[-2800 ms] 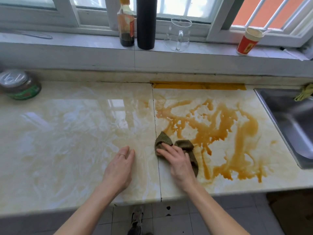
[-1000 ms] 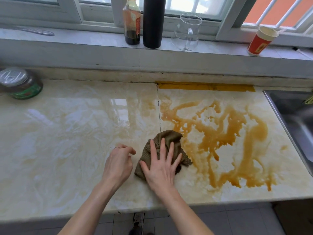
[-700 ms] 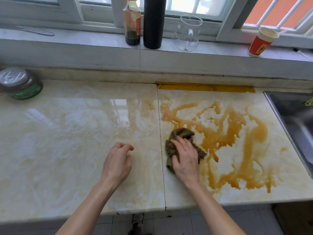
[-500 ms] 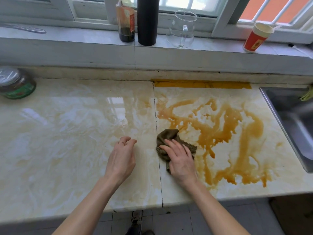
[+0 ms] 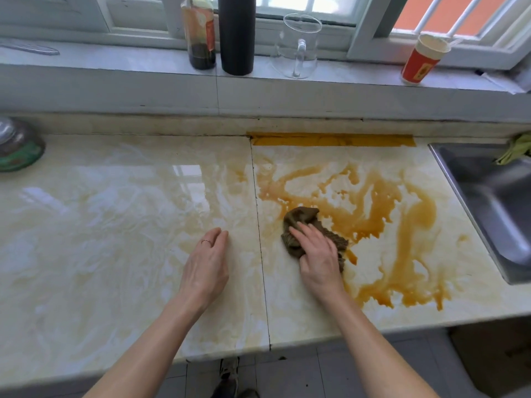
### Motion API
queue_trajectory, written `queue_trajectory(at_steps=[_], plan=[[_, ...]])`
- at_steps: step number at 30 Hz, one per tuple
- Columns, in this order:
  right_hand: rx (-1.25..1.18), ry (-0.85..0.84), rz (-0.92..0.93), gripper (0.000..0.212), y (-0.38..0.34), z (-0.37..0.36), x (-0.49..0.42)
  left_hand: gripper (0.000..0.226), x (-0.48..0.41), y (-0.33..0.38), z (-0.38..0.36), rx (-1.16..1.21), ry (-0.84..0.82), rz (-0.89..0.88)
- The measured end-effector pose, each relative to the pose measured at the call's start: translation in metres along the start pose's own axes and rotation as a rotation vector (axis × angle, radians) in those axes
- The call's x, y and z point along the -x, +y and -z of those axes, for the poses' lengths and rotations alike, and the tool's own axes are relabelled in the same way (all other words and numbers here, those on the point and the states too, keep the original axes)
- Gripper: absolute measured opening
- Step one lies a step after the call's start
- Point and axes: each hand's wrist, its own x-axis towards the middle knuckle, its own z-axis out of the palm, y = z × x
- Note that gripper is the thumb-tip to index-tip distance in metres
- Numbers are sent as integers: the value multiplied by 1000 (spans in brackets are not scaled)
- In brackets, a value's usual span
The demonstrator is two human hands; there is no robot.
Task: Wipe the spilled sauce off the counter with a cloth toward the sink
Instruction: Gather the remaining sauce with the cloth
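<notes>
Your olive-brown cloth point(image 5: 301, 222) sits amid amber sauce point(image 5: 402, 225) on the cream, marble-veined surface point(image 5: 115, 225); beside it, the grey steel sink point(image 5: 494, 202).

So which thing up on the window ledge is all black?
The tall cylinder standing between the sauce bottle and the clear glass jug. It is black all over; the paper cup farther right is red.

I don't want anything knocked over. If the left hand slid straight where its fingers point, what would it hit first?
Nothing standing. The left hand points across bare counter, likely over a faint sauce film by the seam, then the back wall.
</notes>
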Motion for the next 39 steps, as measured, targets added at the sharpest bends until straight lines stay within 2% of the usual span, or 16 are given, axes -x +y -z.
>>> queue_trajectory(at_steps=[1, 3, 6, 8, 11, 13, 15, 20, 22, 25, 28, 31, 35, 37, 39], plan=[[-42, 28, -71, 67, -1, 2, -2, 51, 1, 0, -1, 9, -3, 8], [-104, 13, -68, 67, -22, -5, 0, 53, 0, 0, 2, -32, 14, -15], [-29, -105, 137, 61, -54, -22, 15, 56, 0, 4, 3, -103, 52, -44], [59, -146, 185, 61, -53, -23, 5, 53, -2, 7, 3, -127, 61, -40], [153, -159, 61, 59, -28, -10, -22, 50, -7, 8, 5, -148, 63, -37], [122, -104, -85, 55, -14, 0, -32, 50, -10, 6, 6, -150, 67, -27], [54, -56, -137, 53, -19, 1, -30, 49, -13, 4, 8, -146, 67, -27], [116, -107, 212, 59, -58, -31, 1, 45, -22, 2, 9, -124, 94, -36], [181, -95, 253, 61, -47, -32, -17, 43, -27, 1, 9, -114, 98, -42], [193, -43, 45, 62, -24, -18, -43, 45, -33, 0, 13, -111, 112, -48], [54, 94, -146, 56, -18, -8, -52, 46, -37, -4, 16, -105, 130, -41], [-74, 132, -92, 56, -50, -23, -42, 46, -43, -7, 17, -116, 113, -41], [-18, -74, 167, 55, -85, -40, -46, 50, -56, -2, 17, -134, 53, -68], [24, -101, 141, 56, -73, -37, -67, 49, -62, 0, 22, -112, 47, -62], [51, -72, 13, 57, -50, -30, -85, 49, -68, 0, 28, -69, 41, -21]])
